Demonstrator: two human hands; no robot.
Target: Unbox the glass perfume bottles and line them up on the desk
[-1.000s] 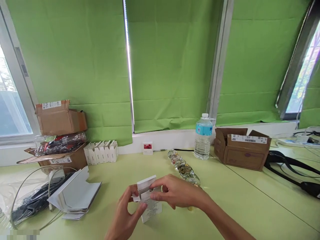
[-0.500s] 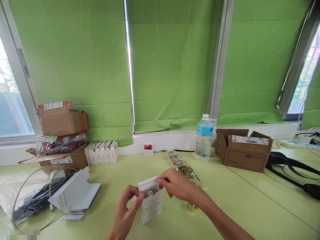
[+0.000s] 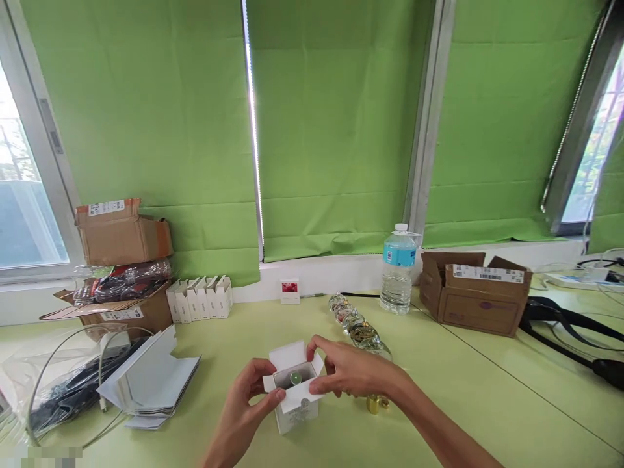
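Office-like room, green window blinds (image 3: 336,130), long table (image 3: 439,403), power strip (image 3: 575,279)

A water bottle (image 3: 396,286) stands beside an open cardboard box (image 3: 480,304), below green blinds (image 3: 331,130).

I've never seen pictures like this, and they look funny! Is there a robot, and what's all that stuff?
There's no robot here, just a person's bare left hand and right hand. A camera on the person's head looks forward and down. Both hands hold a small white box by its open top; something round shows inside. On the table are clear round things in a row, little white boxes, a water bottle and a brown box.
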